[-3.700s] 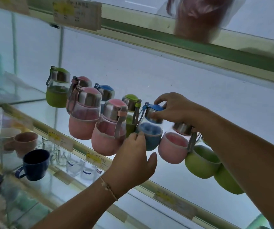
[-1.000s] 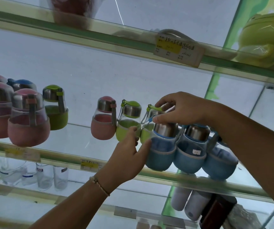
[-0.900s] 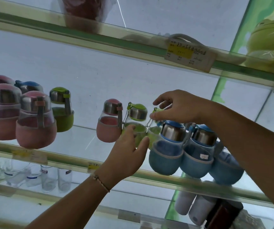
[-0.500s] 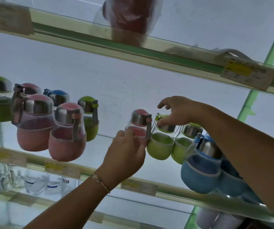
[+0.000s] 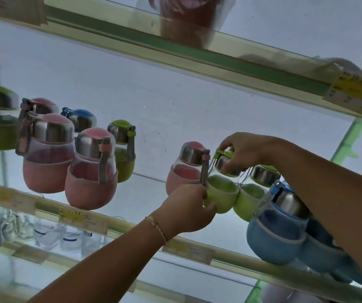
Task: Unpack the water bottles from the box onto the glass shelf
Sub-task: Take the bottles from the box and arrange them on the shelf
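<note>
Where the left hand (image 5: 187, 207) sat at the pink bottle (image 5: 185, 169) half a second ago, its fingers now curl round the green bottle (image 5: 221, 196) standing on the glass shelf (image 5: 130, 227); farther back, the right hand (image 5: 244, 150) still pinches its lid.

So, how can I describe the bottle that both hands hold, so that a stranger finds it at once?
On the middle glass shelf, right of the gap, a pink bottle stands beside two green ones. Take the green bottle next to the pink one: only it has the left hand on its sleeve and the right hand on its cap.
</note>
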